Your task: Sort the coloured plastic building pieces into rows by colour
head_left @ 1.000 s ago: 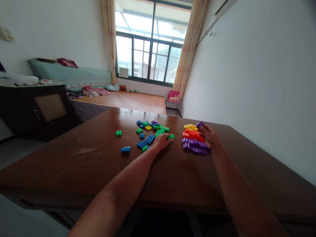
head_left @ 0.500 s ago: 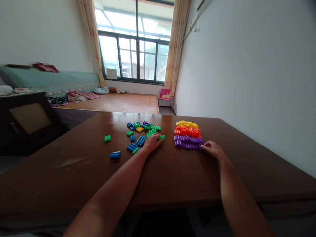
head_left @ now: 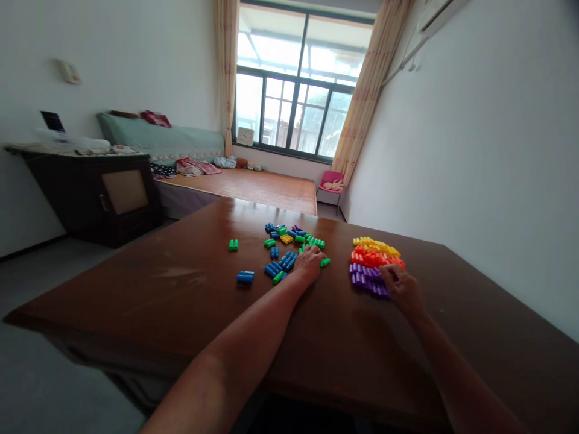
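My left hand [head_left: 310, 263] rests palm down on the table, its fingers apart and bent over the right side of a loose cluster of toy pieces. A small green plastic piece [head_left: 325, 263] lies right at its fingertips; whether they touch is unclear. Green pieces [head_left: 317, 243] sit just beyond this hand and blue pieces [head_left: 288, 260] to its left. My right hand [head_left: 404, 288] has its thumb and fingers closed on the right end of the purple plastic pieces [head_left: 365, 278], which lie in rows. Its fingers partly hide that end. Behind are rows of orange pieces [head_left: 375, 256] and yellow pieces [head_left: 376, 245].
The brown table [head_left: 181, 319] has a green pair [head_left: 233, 245] and a blue group [head_left: 245, 277] apart on the left. A dark cabinet [head_left: 90, 199], a bed [head_left: 271, 187] and a pink chair [head_left: 332, 181] stand beyond. A white wall is on the right.
The view has swung left and tilted. My right hand has moved from the purple rows' right edge to over their right end. The green piece sits farther out at my left fingertips.
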A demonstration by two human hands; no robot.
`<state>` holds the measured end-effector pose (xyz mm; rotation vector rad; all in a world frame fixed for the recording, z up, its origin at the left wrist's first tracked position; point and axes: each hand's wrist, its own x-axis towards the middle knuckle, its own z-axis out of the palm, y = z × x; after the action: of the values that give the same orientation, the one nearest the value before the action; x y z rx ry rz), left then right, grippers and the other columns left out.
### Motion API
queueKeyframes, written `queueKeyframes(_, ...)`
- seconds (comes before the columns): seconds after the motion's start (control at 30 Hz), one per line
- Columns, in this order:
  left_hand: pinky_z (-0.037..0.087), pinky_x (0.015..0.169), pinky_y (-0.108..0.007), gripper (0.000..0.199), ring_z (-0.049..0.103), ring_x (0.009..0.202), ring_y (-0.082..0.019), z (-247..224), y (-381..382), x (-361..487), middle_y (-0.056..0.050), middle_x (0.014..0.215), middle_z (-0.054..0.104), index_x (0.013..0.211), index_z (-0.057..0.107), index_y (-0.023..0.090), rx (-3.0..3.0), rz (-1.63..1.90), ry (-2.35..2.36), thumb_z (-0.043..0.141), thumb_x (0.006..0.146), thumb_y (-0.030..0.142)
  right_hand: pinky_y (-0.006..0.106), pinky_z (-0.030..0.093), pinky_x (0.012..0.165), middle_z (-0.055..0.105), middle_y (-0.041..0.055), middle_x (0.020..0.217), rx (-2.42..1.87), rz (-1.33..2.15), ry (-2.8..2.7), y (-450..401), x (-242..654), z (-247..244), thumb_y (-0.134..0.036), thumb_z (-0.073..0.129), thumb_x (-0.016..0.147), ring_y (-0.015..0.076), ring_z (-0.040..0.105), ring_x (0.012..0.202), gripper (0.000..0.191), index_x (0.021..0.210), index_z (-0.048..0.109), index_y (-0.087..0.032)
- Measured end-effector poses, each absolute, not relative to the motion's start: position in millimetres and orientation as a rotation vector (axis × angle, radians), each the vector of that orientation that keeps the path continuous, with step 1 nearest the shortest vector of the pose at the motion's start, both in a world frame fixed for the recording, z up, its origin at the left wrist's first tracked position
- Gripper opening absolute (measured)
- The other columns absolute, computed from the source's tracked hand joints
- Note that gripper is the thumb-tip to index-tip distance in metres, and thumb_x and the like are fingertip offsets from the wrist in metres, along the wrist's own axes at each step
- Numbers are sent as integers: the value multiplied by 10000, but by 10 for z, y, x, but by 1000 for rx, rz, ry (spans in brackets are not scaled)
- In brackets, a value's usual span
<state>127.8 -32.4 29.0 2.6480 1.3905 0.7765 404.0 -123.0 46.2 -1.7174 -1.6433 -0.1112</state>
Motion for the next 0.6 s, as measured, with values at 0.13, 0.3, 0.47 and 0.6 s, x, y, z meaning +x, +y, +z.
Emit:
queueKeyframes(0.13,476,881,-365,278,512,1072,-250,246,-298,1282,-78,1090,618,1048,690,235,2641,741,1376,458,907,174,303,457,673,705,43,813,-1532,-12,-1981,-824,3359,613,-538,449,896,203,642,712,358,912,657,-247)
queueKeyframes(0.3,458,917,-428,265,485,1144,-281,126,-326,1368,-93,1183,587,1115,642,231,2705,712,1285,499,915,328,312,474,787,711,61,980,-1387,0,-2163,122,2823,589,-414,456,917,204,651,846,288,997,668,-236)
queueKeyframes(0.47,440,946,-455,346,465,1193,-295,78,-320,1388,-110,1283,549,1210,590,235,2724,698,1243,507,900,366,372,392,1017,661,119,1213,-1492,-14,-2276,1024,2383,488,-303,513,900,254,566,1156,328,1182,642,-194)
queueKeyframes(0.6,418,966,-474,366,463,1205,-321,82,-303,1388,-148,1283,552,1199,612,195,2685,663,1225,460,912,363,436,402,1015,623,174,1271,-1560,107,-2259,1449,2134,438,-274,530,887,301,558,1176,363,1212,627,-146)
